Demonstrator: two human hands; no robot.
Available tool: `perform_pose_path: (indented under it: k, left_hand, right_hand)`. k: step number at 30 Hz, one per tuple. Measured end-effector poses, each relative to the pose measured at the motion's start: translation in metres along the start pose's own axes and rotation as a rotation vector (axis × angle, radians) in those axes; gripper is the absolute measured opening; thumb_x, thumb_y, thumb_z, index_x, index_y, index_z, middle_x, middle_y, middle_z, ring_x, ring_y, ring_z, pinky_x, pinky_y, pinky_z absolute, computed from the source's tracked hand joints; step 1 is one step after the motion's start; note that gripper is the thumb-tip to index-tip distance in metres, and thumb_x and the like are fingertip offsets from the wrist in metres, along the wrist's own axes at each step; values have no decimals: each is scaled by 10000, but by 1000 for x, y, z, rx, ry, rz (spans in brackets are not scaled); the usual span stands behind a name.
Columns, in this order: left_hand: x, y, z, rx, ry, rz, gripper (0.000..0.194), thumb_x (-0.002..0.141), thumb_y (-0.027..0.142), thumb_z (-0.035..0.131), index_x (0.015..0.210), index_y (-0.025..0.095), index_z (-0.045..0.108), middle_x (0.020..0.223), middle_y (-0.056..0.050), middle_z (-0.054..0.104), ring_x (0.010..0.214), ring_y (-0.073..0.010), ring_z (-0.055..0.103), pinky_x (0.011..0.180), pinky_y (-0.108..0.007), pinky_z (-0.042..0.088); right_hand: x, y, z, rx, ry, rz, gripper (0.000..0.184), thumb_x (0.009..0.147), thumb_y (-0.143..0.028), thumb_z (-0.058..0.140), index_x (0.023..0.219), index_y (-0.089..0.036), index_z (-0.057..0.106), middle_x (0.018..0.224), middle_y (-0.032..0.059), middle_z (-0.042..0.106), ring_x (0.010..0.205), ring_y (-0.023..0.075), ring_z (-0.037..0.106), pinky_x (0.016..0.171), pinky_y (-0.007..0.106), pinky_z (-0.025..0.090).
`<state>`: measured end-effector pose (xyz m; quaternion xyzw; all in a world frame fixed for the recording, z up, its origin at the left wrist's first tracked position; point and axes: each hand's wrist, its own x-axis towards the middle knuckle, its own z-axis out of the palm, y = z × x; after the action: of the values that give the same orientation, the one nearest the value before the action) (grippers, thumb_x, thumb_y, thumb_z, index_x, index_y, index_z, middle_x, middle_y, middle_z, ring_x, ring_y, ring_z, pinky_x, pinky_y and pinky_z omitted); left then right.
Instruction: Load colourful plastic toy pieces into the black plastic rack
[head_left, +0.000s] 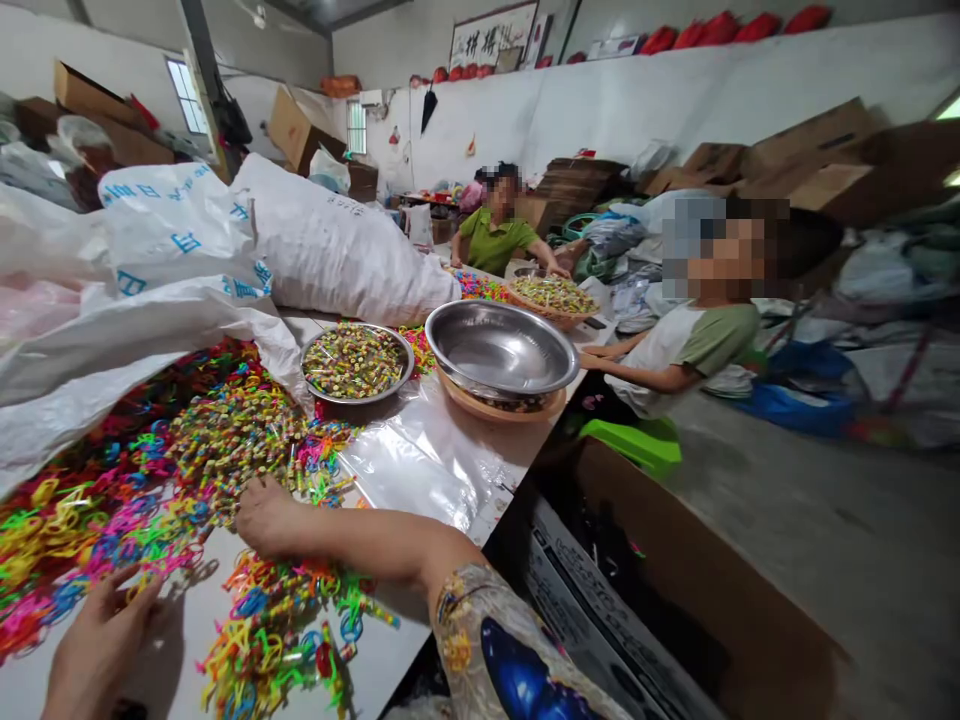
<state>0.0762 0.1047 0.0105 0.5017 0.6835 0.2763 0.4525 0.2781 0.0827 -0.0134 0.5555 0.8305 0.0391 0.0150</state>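
My right hand (268, 518) reaches across to the near edge of a heap of small patterned cylindrical pieces (232, 435). Its fingers are curled down against the pieces; the tips are hidden, and what they hold cannot be made out. At the lower left, my left hand (109, 635) is open, thumb and fingers apart, beside loose colourful plastic rings and loops (142, 520). Below my right forearm lies a separate pile of bright loops mixed with patterned tubes (274, 635), on the white tabletop (187, 650).
Beyond the heap stand a metal bowl of patterned pieces (356, 362) and a large shiny basin (502, 345) stacked on an orange one. Clear plastic bags (420, 460) lie nearby. White sacks (330, 230) line the left. Two people sit farther along; an open carton (705, 560) stands right.
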Motion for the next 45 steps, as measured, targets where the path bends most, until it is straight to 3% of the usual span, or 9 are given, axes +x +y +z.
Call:
perform_pose_path:
  k: [4, 8, 13, 19, 24, 29, 33, 37, 45]
  left_hand:
    - [-1, -11, -11, -487, -129, -242, 274, 576, 219, 700, 823, 233, 583, 713, 36, 659, 628, -154, 637, 531, -226, 545]
    - [-12, -24, -19, -664, -211, -405, 203, 607, 163, 675, 796, 197, 611, 784, 0, 692, 682, -139, 673, 585, -181, 601]
    - [-27, -32, -18, -748, -194, -409, 93, 705, 197, 667, 797, 207, 655, 785, -1, 694, 697, -143, 674, 575, -189, 619]
    - [-31, -39, -17, -825, -177, -373, 51, 756, 170, 671, 751, 213, 645, 751, 30, 668, 661, -99, 661, 612, -134, 603]
    - [-38, -39, -23, -887, -158, -325, 135, 749, 139, 654, 834, 240, 677, 836, 22, 702, 669, -105, 675, 600, -137, 602]
    - [-52, -37, -24, -900, -135, -328, 344, 747, 109, 654, 1025, 303, 708, 992, 16, 732, 796, -113, 710, 667, -132, 610]
    - [-57, -40, -21, -955, -167, -353, 296, 712, 117, 672, 950, 290, 705, 967, 23, 725, 824, -138, 714, 678, -178, 631]
    - [-64, -33, -15, -920, -214, -332, 170, 704, 207, 741, 851, 238, 663, 849, 37, 689, 750, -131, 694, 649, -201, 624]
    - [-100, -3, -1, -958, -234, -172, 185, 679, 158, 773, 772, 141, 614, 746, 4, 665, 627, -69, 618, 532, -137, 472]
  right_hand:
    - [-7, 2, 3, 62, -15, 97, 176, 885, -203, 547, 973, -127, 679, 1127, 166, 635, 1101, 312, 559, 825, 435, 507]
    - [-14, 10, -6, 186, 26, 129, 266, 897, -162, 505, 1119, -62, 612, 1090, 185, 613, 993, 255, 608, 760, 347, 532]
    - [-24, 17, -7, 277, -15, 118, 203, 876, -165, 563, 1051, -98, 640, 1048, 153, 635, 847, 207, 633, 704, 295, 528]
    - [-28, 18, -11, 510, -43, 159, 142, 762, -36, 620, 670, -141, 600, 812, 90, 665, 830, 203, 609, 771, 308, 504]
    - [-32, 12, -33, 755, 106, 402, 43, 883, -156, 550, 911, -155, 583, 833, 53, 650, 805, 178, 611, 676, 276, 509]
    - [-54, -4, -49, 1797, 205, 598, 222, 973, -375, 508, 917, -164, 549, 755, -15, 611, 625, 84, 587, 600, 202, 483]
    - [-76, -19, -55, 2385, 263, 527, 363, 679, -375, 856, 807, -158, 594, 802, -3, 654, 721, 104, 635, 693, 236, 508]
    - [-91, -35, -58, 2437, 260, 477, 568, 449, -349, 959, 872, -140, 642, 778, 8, 677, 734, 121, 665, 747, 261, 515]
    - [-110, -57, -86, 2130, 388, 614, 418, 654, -445, 843, 953, -200, 684, 789, -24, 672, 617, 73, 587, 558, 183, 478]
